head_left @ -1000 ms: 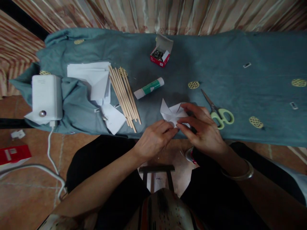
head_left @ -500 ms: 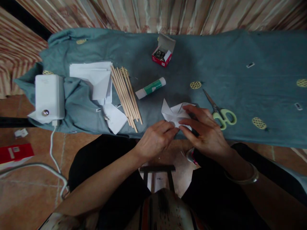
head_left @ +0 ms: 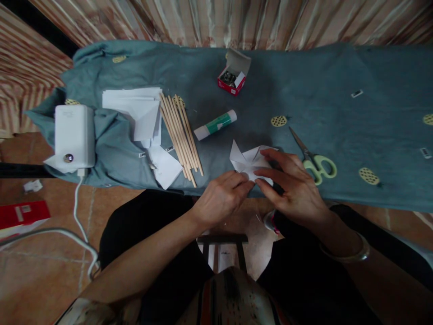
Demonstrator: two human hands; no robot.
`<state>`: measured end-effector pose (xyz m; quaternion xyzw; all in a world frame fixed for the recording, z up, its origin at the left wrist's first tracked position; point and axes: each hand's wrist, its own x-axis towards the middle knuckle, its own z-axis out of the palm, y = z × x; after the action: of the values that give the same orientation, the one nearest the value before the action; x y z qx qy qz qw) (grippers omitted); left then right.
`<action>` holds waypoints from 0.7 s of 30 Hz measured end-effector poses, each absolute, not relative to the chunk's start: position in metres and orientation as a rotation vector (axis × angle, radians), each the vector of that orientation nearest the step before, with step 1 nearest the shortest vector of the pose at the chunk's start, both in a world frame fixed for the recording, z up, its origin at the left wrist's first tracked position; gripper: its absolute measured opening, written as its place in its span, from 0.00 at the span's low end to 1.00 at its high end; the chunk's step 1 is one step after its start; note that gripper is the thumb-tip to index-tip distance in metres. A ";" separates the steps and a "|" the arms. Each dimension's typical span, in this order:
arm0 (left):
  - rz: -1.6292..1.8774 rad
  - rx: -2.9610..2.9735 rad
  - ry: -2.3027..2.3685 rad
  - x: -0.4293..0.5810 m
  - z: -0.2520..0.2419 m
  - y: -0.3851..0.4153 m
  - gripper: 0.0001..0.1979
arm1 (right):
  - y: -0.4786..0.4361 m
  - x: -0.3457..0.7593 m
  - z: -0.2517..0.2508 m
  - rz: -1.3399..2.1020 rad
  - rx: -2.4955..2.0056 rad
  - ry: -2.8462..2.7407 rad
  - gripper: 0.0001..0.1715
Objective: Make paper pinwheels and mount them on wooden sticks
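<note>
A white paper pinwheel (head_left: 248,158) with folded points lies at the front edge of the cloth-covered table, between my hands. My left hand (head_left: 225,194) is closed on its near left edge, fingers curled. From the right, my right hand (head_left: 291,185) holds the pinwheel too, thumb and fingers bent over its right side and partly hiding it. Just right of that hand lie green-handled scissors (head_left: 318,166), blades pointing away. Behind the pinwheel rests a green and white glue stick (head_left: 216,124).
Left of the glue stick lie several wooden sticks (head_left: 181,135) and white paper sheets (head_left: 135,106). An opened red box (head_left: 233,81) of small metal pieces stands at the back. A white device (head_left: 74,135) with a cable (head_left: 76,203) sits at the left end.
The whole view has shifted slightly, so everything on the table appears a little further right. Both hands keep their hold on the pinwheel with hardly any movement.
</note>
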<state>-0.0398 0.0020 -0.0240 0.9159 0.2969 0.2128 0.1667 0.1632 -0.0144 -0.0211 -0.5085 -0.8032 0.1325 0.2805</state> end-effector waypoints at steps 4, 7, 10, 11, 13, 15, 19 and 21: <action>0.586 2.607 0.859 -0.039 -0.025 0.002 0.08 | -0.014 0.164 -0.020 0.339 -1.351 -2.179 0.14; 0.609 2.600 0.856 -0.039 -0.025 0.002 0.09 | -0.014 0.165 -0.022 0.322 -1.352 -2.178 0.14; 0.624 2.594 0.848 -0.039 -0.024 0.002 0.09 | -0.015 0.165 -0.023 0.339 -1.363 -2.164 0.14; 0.621 2.592 0.847 -0.039 -0.024 0.003 0.09 | -0.015 0.165 -0.024 0.340 -1.362 -2.162 0.13; 0.610 2.583 0.852 -0.039 -0.024 0.003 0.09 | -0.015 0.165 -0.024 0.344 -1.358 -2.155 0.13; 0.602 2.575 0.859 -0.039 -0.025 0.003 0.09 | -0.015 0.164 -0.024 0.362 -1.369 -2.138 0.13; 0.595 2.550 0.874 -0.039 -0.025 0.003 0.08 | -0.016 0.163 -0.024 0.373 -1.373 -2.117 0.14; 0.590 2.529 0.882 -0.039 -0.025 0.003 0.08 | -0.016 0.163 -0.024 0.354 -1.369 -2.139 0.14</action>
<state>-0.0392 0.0033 -0.0247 0.9039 0.3153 0.2108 0.1979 0.1631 -0.0157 -0.0238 -0.5117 -0.7998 0.1322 0.2846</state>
